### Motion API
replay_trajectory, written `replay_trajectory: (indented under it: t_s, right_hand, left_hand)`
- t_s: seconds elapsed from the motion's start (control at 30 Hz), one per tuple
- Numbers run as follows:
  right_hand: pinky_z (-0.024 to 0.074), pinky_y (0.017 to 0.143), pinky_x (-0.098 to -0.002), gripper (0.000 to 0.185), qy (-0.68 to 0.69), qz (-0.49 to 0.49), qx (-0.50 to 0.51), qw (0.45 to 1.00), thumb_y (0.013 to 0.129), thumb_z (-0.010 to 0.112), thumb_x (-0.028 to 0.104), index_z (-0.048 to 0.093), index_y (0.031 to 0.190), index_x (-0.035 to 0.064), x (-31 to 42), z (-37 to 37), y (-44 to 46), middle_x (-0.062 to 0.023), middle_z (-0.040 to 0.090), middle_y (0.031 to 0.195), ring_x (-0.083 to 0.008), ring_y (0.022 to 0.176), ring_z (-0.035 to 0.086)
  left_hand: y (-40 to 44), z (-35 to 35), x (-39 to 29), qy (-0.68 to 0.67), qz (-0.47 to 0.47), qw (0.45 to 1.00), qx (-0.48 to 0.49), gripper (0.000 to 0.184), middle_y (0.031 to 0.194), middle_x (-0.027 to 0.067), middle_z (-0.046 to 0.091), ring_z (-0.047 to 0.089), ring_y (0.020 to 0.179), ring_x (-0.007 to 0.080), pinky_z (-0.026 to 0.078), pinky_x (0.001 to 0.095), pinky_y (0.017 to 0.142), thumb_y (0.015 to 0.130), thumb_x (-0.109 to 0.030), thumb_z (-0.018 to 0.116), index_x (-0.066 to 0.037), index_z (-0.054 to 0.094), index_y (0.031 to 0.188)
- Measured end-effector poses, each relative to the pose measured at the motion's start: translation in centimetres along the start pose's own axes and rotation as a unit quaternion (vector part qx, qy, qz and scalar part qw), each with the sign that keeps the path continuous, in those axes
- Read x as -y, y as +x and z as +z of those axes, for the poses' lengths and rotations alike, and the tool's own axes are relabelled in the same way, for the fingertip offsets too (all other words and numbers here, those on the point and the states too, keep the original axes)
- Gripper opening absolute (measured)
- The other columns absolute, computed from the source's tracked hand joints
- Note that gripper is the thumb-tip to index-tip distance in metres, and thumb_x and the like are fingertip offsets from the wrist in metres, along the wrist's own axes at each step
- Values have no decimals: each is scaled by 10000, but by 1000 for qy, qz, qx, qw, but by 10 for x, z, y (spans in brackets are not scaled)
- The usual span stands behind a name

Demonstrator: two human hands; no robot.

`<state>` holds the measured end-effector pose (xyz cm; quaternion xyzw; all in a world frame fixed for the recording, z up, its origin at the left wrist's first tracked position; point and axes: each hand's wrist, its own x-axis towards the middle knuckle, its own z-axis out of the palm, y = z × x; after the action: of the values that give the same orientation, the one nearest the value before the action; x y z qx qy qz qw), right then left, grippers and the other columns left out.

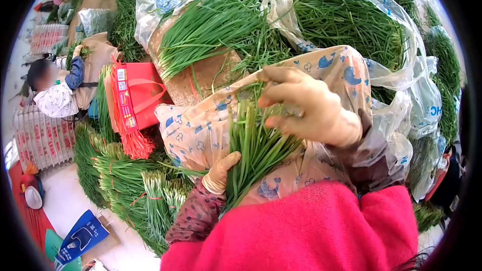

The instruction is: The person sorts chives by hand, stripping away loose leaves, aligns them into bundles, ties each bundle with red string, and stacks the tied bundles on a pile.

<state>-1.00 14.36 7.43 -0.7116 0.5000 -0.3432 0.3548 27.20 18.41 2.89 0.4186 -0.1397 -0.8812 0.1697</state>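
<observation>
Pink sweater (301,226) is nearest, then both gloved hands, well apart. L hand (221,170) is clamped on the bunch of greens (256,150), which lies upright-ish over the lap, pale ends up. R hand (314,105) is half curled nr those ends, fingers parted; can't tell if it pinches a stalk. To do this well: L grip prob. best firm but light, so leaves don't bruise; ends lvl; R fingers taking only a few stalks.

Lap cover (326,68), plastic w/ blue prints, is creased & could snag stalks. Beyond: loose pile (208,25) on a board (228,65), w/ red bag (143,103) & red ties (136,143) beside it. Clear bag (281,15) of greens sits past the R hand; its loose plastic nr the R sleeve may get in the way. Tied bundles (155,198) crowd the L side. Farther off, another person (57,95) handles greens.
</observation>
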Motion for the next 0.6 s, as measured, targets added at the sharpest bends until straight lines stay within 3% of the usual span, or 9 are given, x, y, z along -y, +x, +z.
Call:
replay_trajectory:
  t_s: [0.07,0.2,0.3,0.37,0.43,0.47,0.5,0.6]
  right_hand:
    - [421,956,-462,385,-153,-34,21,987,700,757,271,636,986,43,10,12,7,-168,523,1303,-346,1244,457]
    - [418,974,-476,347,-232,-9,60,971,686,741,212,663,974,34,4,30,12,-169,497,1320,-353,1232,457]
    - [443,966,-448,301,-192,33,147,970,712,694,213,679,939,16,-4,36,18,-180,501,1306,-351,1231,462]
    - [479,930,-426,269,-160,51,142,976,734,659,215,687,912,14,-7,36,23,-180,523,1280,-342,1185,510]
    - [522,847,-423,265,-223,186,319,902,752,657,209,681,919,4,-3,38,35,-183,575,1209,-338,1064,598]
    - [554,745,-408,268,-263,138,284,912,772,646,198,657,943,-8,-4,36,32,-150,653,1032,-346,893,659]
    - [554,745,-408,268,-265,141,285,910,772,646,198,657,943,-8,-5,33,38,-150,653,1032,-346,893,659]
    - [544,566,-391,286,-367,171,249,880,831,618,246,678,972,4,-19,10,81,-135,668,829,-322,710,670]
  left_hand:
    - [-2,1,1,1,3,1000,-11,582,1214,143,595,618,1054,240,513,353,915,880,-247,632,14,420,1355]
    - [-3,-2,9,30,53,997,-40,535,1186,120,602,622,1001,206,521,323,857,896,-232,626,14,449,1336]
    - [-4,-4,13,52,62,996,-37,504,1182,98,604,613,997,185,511,311,854,908,-215,618,2,464,1336]
    - [0,-3,14,42,58,997,-26,488,1186,77,604,603,1009,168,499,302,866,917,-200,613,-20,470,1347]
    - [4,-10,16,45,43,998,-23,496,1193,77,602,600,1022,169,497,308,878,916,-202,617,-24,464,1353]
    - [6,-13,17,50,29,998,-26,504,1201,78,600,597,1035,170,495,313,890,915,-204,621,-29,459,1359]
    - [6,-11,16,48,27,998,-23,504,1201,78,600,597,1035,170,495,313,890,915,-204,621,-29,459,1359]
    - [5,-9,14,29,0,999,-39,514,1201,98,603,608,1036,186,500,324,908,921,-194,608,-24,431,1372]
